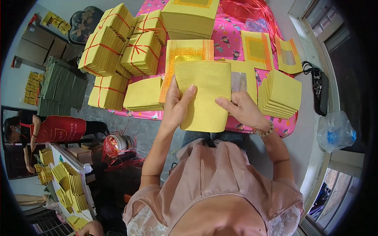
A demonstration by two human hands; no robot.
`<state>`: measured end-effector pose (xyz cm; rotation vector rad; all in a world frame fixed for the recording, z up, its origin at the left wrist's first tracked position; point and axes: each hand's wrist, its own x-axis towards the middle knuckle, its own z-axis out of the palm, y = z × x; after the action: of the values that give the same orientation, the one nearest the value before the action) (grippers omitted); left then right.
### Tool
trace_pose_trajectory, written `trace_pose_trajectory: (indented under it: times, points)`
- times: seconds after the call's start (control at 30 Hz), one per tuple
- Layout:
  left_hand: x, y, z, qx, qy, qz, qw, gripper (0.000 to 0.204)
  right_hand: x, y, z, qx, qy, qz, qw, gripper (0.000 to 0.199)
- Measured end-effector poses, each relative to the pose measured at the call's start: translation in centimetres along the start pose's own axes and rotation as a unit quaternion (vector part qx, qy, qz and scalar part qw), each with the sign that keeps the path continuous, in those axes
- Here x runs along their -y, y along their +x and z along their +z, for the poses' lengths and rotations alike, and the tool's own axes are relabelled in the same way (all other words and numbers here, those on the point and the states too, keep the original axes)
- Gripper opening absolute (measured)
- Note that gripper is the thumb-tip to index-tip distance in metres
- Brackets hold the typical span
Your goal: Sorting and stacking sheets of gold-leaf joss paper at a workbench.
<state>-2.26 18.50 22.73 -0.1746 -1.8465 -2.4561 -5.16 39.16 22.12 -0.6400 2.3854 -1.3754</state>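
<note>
Upright between my hands is a folded yellow ribbed paper (204, 92). My left hand (178, 104) grips its left edge, thumb lying across the front. On its right edge, my right hand (247, 111) pinches it with the thumb in front and curled fingers. Behind it lie a yellow sheet with an orange-printed border (189, 46) and a sheet with a silver square (240, 80), both partly covered. To the right sits a fanned stack of folded yellow papers (283, 90); a flat yellow pile (143, 93) lies left of my left hand.
Red-tied yellow bundles (138, 53) and a tall paper stack (189, 21) stand on the pink-covered table (230, 37). Red ribbon (252, 13) lies at its back. A black pouch (319, 90) is at right. Far left, a co-worker in a red apron (65, 131) stands by another paper-laden table.
</note>
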Motion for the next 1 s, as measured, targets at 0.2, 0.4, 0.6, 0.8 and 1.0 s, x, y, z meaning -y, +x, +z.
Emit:
trace_pose_trajectory:
  times: [0.2, 0.4, 0.6, 0.8, 1.0]
  points:
    - [-0.6, 0.0, -0.7, -0.020, 0.019, 0.014, 1.000, 0.045, 0.1, -0.1, 0.9, 0.035, 0.096, -0.017, 0.995, 0.054]
    - [-0.6, -0.1, -0.9, -0.047, 0.050, 0.043, 0.997, 0.040, 1.4, -0.3, 1.3, 0.026, 0.197, 0.000, 0.980, 0.037]
    - [-1.1, -0.1, -1.2, -0.066, 0.076, 0.074, 0.992, 0.038, 0.3, -0.3, 1.8, 0.030, 0.116, 0.015, 0.993, 0.028]
    - [-1.7, -0.1, -1.8, -0.106, 0.068, 0.106, 0.986, 0.036, 0.5, -0.1, 2.0, 0.078, 0.112, 0.056, 0.989, 0.016]
    - [-2.4, -0.8, -2.4, -0.075, 0.072, 0.048, 0.993, 0.039, 2.3, 1.0, 2.3, 0.007, 0.308, -0.005, 0.951, 0.023]
